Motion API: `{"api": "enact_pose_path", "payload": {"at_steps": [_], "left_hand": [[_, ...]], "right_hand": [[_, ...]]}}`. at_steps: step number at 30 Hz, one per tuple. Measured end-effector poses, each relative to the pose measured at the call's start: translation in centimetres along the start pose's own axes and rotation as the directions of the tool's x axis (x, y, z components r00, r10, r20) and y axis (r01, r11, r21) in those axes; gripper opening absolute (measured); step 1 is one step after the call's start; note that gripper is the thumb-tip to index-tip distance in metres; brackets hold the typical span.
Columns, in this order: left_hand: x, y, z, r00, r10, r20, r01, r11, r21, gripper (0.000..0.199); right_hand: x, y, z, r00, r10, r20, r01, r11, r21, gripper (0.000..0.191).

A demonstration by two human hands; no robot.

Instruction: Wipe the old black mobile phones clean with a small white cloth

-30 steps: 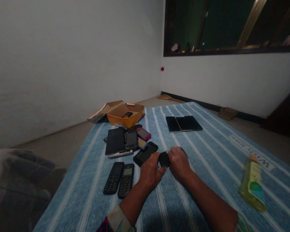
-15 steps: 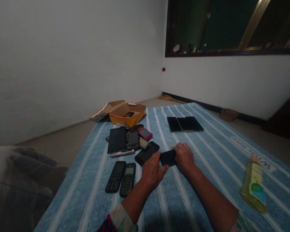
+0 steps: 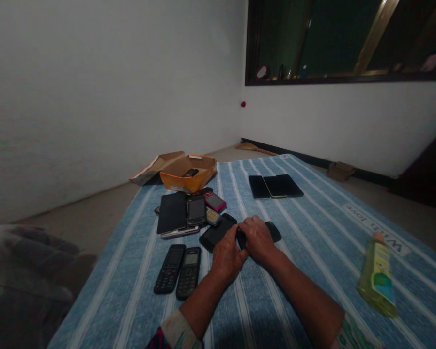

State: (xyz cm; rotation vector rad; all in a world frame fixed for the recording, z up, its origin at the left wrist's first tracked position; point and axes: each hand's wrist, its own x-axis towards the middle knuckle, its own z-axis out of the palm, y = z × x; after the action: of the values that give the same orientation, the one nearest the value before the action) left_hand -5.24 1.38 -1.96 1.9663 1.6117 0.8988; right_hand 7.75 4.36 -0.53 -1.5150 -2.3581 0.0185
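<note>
A black mobile phone (image 3: 273, 232) lies on the striped blue cloth, its middle covered by my right hand (image 3: 256, 237). The fingers of that hand are curled over the phone close to its left end. My left hand (image 3: 227, 254) grips the same end, thumb and fingers pinched on it, and the two hands touch. Partly under the left fingers' side rests another black phone (image 3: 218, 233). Two keypad phones (image 3: 170, 269) lie side by side left of my left wrist.
A pile of phones with a dark flat tablet-like slab (image 3: 172, 213) lies left of centre. Behind it stands an open orange cardboard box (image 3: 187, 182) with a phone inside. Several dark-screened phones (image 3: 276, 186) lie in a row further back. A yellow-green bottle (image 3: 378, 281) lies at right.
My right hand has slid left across the black phone to meet my left hand, uncovering the phone's right end. My left hand has stayed at its left end. The view has shifted slightly.
</note>
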Motion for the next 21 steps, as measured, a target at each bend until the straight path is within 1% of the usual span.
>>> {"api": "enact_pose_path", "payload": {"at_steps": [4, 7, 10, 14, 17, 19, 21], "left_hand": [[-0.06, -0.46, 0.48, 0.999, 0.017, -0.031, -0.017, 1.0, -0.02, 0.063], [-0.1, -0.28, 0.48, 0.999, -0.003, -0.039, 0.002, 1.0, -0.03, 0.07], [-0.14, -0.05, 0.36, 0.999, -0.014, -0.04, 0.013, 0.999, -0.044, 0.075], [-0.13, -0.29, 0.39, 0.999, 0.027, -0.047, -0.03, 0.997, -0.067, 0.079], [-0.06, -0.58, 0.43, 0.999, 0.041, -0.014, -0.042, 0.996, -0.084, 0.08], [-0.02, -0.67, 0.43, 0.999, 0.034, -0.013, -0.035, 0.996, -0.085, 0.079], [0.0, -0.68, 0.4, 0.999, 0.031, -0.025, -0.033, 0.996, -0.077, 0.078]], "right_hand": [[0.19, -0.1, -0.14, 1.0, -0.007, 0.024, 0.007, 1.0, -0.01, 0.025], [0.45, 0.03, -0.08, 1.0, -0.007, 0.027, 0.007, 1.0, -0.003, 0.023], [0.72, 0.15, 0.24, 0.999, -0.027, 0.028, 0.026, 0.999, 0.04, 0.023], [0.93, 0.16, 0.62, 0.994, -0.11, 0.021, 0.106, 0.983, 0.15, 0.019], [0.93, 0.12, 0.57, 0.983, -0.185, 0.02, 0.176, 0.959, 0.223, 0.012], [0.89, 0.11, 0.39, 0.975, -0.221, 0.018, 0.21, 0.947, 0.244, 0.01], [0.83, 0.07, 0.16, 0.973, -0.231, 0.019, 0.22, 0.946, 0.237, 0.009]]}}
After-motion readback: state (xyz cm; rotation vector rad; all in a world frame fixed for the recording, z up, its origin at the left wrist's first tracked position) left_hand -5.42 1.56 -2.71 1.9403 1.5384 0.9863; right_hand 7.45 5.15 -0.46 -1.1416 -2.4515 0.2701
